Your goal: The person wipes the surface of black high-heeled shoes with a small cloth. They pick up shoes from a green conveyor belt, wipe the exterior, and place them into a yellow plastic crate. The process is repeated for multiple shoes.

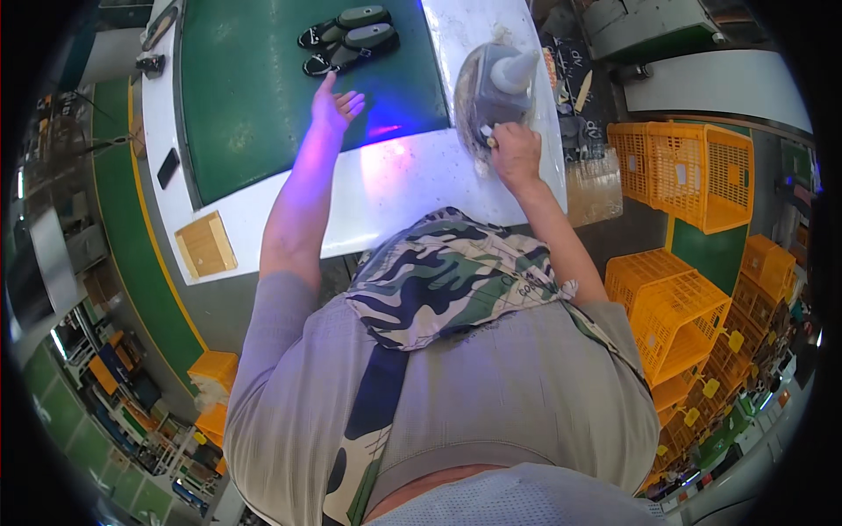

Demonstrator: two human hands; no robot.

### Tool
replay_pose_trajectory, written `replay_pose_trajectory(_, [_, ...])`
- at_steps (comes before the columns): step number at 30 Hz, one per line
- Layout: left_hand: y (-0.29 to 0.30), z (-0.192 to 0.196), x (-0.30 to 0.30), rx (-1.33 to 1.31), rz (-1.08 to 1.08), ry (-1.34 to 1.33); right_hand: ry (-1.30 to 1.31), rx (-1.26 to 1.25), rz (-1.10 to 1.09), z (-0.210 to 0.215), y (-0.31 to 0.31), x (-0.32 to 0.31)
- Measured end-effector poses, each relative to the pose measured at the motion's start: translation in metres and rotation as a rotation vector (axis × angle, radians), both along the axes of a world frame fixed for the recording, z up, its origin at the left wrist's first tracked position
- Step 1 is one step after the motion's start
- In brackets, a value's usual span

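A pair of black shoes, the near one and the far one, lies on the green belt, with grey-green forms showing in their openings. My left hand is just below the near shoe, palm up and fingers apart, holding nothing. To the right, a grey translucent bottle with a white cone-shaped top stands on a crusted, round-edged dish. My right hand is closed beside the bottle's near side. A small pale end pokes out from its fingers; the rest of that thing is hidden.
A white table border runs round the belt. On its left lie a black phone and a wooden board. Yellow plastic crates stand on the right. Blue-violet light falls across the belt's near edge.
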State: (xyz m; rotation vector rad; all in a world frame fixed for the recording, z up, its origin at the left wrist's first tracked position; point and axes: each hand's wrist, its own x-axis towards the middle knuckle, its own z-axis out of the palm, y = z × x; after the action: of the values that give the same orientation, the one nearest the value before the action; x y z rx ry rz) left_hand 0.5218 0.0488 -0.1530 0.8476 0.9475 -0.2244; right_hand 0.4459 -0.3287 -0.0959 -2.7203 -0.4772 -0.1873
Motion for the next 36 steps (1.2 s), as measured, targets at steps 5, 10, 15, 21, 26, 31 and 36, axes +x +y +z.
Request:
replay_pose_trajectory(5, [-0.028, 0.009, 0.069, -0.068, 0.100, 0.074, 0.052, -0.018, -0.024, 0.007, 0.006, -0.004])
replay_pose_trajectory(10, [-0.046, 0.008, 0.117, -0.117, 0.160, 0.150, 0.011, 0.022, -0.018, 0.015, 0.010, 0.001])
replay_pose_trajectory(15, [-0.045, 0.009, 0.125, -0.093, 0.199, 0.206, 0.080, 0.045, -0.004, 0.016, 0.007, -0.002])
replay_pose_trajectory(21, [-0.034, -0.042, 0.079, -0.076, 0.052, 0.003, 0.041, 0.077, -0.072, 0.017, -0.009, 0.001])
replay_pose_trajectory(26, [-0.034, -0.072, 0.038, -0.197, 0.141, -0.175, 0.066, 0.145, 0.004, 0.015, -0.015, -0.002])
replay_pose_trajectory(31, [-0.021, -0.045, 0.005, -0.280, 0.077, -0.334, 0.476, 0.797, -0.461, -0.005, -0.021, -0.006])
replay_pose_trajectory(36, [-0.040, 0.054, -0.072, -0.041, -0.133, -0.672, 0.608, 0.945, -0.625, -0.010, -0.036, -0.013])
